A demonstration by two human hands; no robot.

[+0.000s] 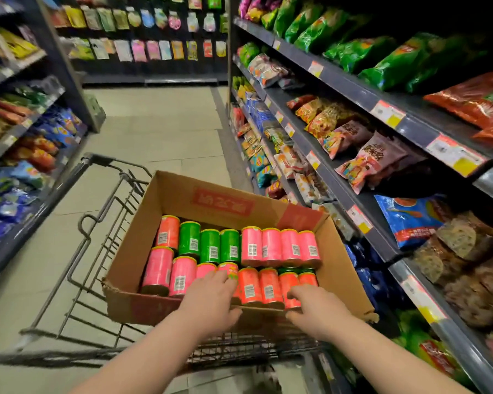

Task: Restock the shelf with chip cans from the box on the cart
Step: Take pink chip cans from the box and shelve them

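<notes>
- Chip cans, pink, green and orange, lying on their sides in two rows inside the open cardboard box.
- Left hand reaching over the box's near wall, fingers curled around the end of one pink can in the near row, gripping it.
- Right hand just beside, fingers bent over the ends of the orange cans, thumb against the near wall; unclear whether gripping a can or only resting there.
- Box sitting on top of the wire cart, set askew across the basket.
- Shelf close on the right, packed with snack bags above price tags.
- More stocked shelves on the left, pale tiled floor between the two sides.
</notes>
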